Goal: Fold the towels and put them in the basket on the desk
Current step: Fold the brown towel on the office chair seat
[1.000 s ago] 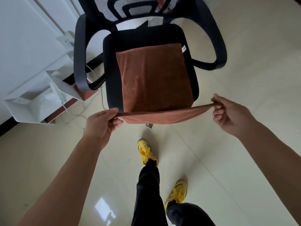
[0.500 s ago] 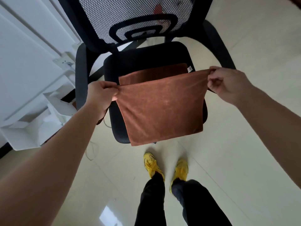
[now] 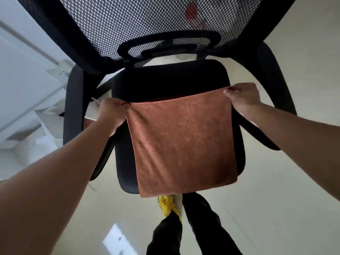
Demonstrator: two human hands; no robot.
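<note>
A rust-brown towel (image 3: pixel 184 144) lies folded in half on the black seat (image 3: pixel 171 78) of an office chair, its folded edge hanging just over the seat's front. My left hand (image 3: pixel 112 115) pinches the towel's far left corner. My right hand (image 3: pixel 242 96) pinches the far right corner. Both hands hold the upper layer's edge taut across the middle of the seat. A thin strip of the lower layer shows just behind that edge. No basket or desk is in view.
The chair's mesh backrest (image 3: pixel 147 24) rises close in front, with black armrests (image 3: pixel 73 111) on both sides. White furniture (image 3: pixel 24 80) stands at the left. My legs and yellow shoes (image 3: pixel 167 205) stand on the pale tiled floor below the seat.
Both hands have carried the towel's near edge up and forward over the seat, folding the towel in half onto itself. The view has moved closer to the chair.
</note>
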